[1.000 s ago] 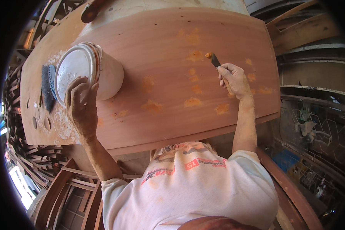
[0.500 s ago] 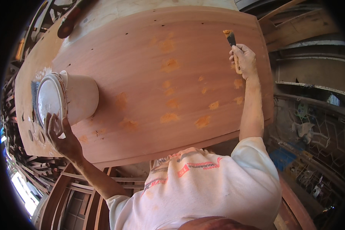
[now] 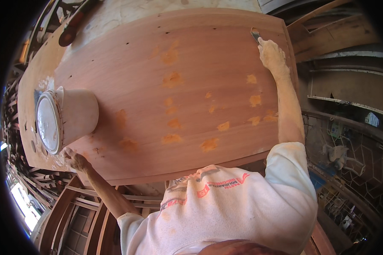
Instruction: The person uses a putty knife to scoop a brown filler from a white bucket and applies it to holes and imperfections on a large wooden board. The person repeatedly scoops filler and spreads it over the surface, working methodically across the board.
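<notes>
A wide reddish-brown wooden board (image 3: 140, 80) lies before me, marked with several orange filler patches (image 3: 173, 79). My right hand (image 3: 272, 54) grips a putty knife (image 3: 255, 35) near the board's far right corner. The knife's blade is at the board surface, while the hand covers most of its handle. On the left stands a white plastic bucket (image 3: 80, 111) with a pale lid (image 3: 47, 122). Just in front of the bucket, my left hand (image 3: 75, 160) is closed with its fingers curled, low over the board; nothing shows in it.
A dark-handled tool (image 3: 72, 27) lies at the far left on a whitish surface (image 3: 127, 15). Curved wooden frames (image 3: 72, 212) stand near left, below the board's edge. Timber planks (image 3: 327, 34) and metal grilles (image 3: 353, 170) fill the right side.
My right hand has moved away from me, bringing the raised putty knife down to the board. My left hand has left the bucket's lid, dropped nearer to me and curled its fingers.
</notes>
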{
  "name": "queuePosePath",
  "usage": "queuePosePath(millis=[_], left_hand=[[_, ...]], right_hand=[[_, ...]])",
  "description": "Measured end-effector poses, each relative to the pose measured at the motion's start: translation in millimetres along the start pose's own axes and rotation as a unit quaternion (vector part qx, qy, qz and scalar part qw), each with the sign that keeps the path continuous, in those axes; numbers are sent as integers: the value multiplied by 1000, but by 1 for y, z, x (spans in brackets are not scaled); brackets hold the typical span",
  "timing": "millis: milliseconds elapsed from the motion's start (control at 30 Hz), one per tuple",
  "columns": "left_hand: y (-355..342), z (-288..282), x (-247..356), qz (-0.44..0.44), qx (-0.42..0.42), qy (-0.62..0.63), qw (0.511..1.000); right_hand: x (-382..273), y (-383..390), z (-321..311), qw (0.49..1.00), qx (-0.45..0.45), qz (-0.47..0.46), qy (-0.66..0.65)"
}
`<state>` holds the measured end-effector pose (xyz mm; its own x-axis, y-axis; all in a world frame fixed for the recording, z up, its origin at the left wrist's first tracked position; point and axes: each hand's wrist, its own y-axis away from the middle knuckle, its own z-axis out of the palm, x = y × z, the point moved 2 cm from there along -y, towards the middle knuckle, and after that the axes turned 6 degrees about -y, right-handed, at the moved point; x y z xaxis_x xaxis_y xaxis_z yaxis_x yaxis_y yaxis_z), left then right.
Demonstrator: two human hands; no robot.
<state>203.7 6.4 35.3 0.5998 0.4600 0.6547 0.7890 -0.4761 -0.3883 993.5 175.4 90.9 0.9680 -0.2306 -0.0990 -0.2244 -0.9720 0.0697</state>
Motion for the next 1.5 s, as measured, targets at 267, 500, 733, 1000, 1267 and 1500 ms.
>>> queuePosePath(millis=[267,500,733,1000,1267,1500], left_hand=[[24,26,8,22,-80,-156,984],[21,22,-6,29,-61,-177,982],[16,26,-7,43,-73,-200,976],[14,29,-13,38,-71,-194,978],[16,27,-11,-9,-78,-149,986],[14,22,-9,29,-63,-194,979]], right_hand=[[16,-14,-25,998,-56,-8,-8],[68,7,-44,984,-52,36,-167],[116,-13,-3,989,34,63,-132],[127,-21,-14,992,-25,80,-96],[125,-22,-26,992,-56,75,-88],[3,60,-46,974,-129,55,-177]])
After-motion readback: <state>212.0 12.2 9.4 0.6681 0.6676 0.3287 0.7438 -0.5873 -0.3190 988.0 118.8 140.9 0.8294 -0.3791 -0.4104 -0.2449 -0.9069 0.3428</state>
